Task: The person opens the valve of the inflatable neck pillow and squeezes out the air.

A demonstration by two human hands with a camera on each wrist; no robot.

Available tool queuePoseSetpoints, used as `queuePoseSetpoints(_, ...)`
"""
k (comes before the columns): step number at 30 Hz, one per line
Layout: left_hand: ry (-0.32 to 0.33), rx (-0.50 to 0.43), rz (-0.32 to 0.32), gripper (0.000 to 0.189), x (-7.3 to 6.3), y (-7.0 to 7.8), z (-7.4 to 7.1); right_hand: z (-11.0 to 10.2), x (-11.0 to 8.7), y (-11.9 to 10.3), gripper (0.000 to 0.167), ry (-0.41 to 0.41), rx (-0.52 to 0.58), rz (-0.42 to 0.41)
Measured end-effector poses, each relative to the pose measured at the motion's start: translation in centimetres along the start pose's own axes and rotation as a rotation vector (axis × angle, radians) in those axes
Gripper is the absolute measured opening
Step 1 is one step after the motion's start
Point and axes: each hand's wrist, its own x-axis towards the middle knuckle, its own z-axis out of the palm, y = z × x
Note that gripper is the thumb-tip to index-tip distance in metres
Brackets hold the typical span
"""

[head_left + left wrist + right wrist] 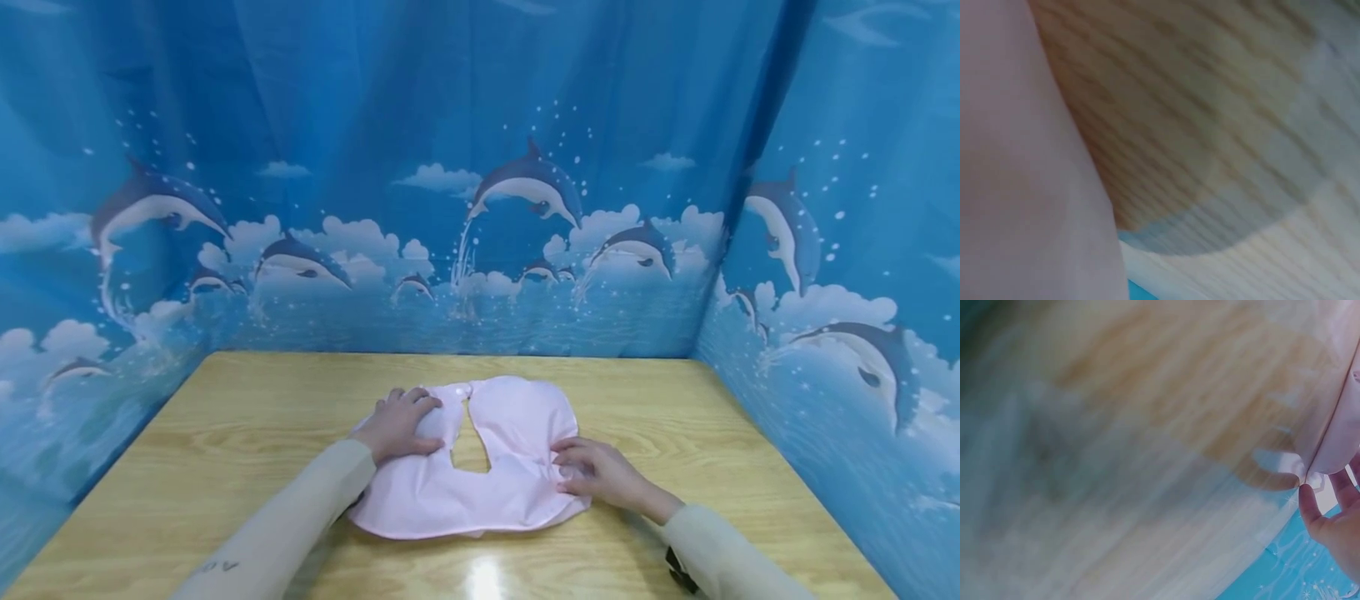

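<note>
A pale pink bib (442,500) lies spread on the wooden table, with a keyhole-shaped neck opening through its middle and a small fastener at the top. On its upper left part rests my left hand (401,423), palm down with fingers spread. My right hand (603,475) pinches the right edge between thumb and fingers, and creases run inward from there. The right wrist view shows the thumb and fingertips of this hand (1335,525) at the cloth's edge. In the left wrist view the hand is hidden; a pale surface fills the left side.
Wooden table top (247,417) surrounds the bib on all sides. Behind and along both sides hangs a blue curtain (360,125) printed with dolphins and clouds, meeting the table's far edge. A bright light reflection shows near the table's front.
</note>
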Motion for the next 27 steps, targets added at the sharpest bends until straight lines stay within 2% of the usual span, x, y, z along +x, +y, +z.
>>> queuePoseSetpoints(7, 0.031, 0.004, 0.010, 0.063, 0.1, 0.0, 0.1, -0.1, 0.1, 0.1, 0.027, -0.014, 0.024, 0.012)
queuePoseSetpoints(12, 0.046, 0.006, 0.022, 0.063, -0.2, -0.1, 0.3, 0.1, 0.1, 0.2, 0.026, 0.005, 0.014, 0.001)
queuePoseSetpoints(20, -0.002, 0.022, 0.044, 0.056, -0.7, 0.4, 0.0, 0.1, 0.1, 0.3, 0.027, -0.004, 0.012, -0.024)
queuePoseSetpoints(27, 0.072, 0.001, 0.087, 0.056, -1.2, 0.7, -0.1, 0.0, 0.1, 0.1, 0.025, -0.005, 0.005, -0.048)
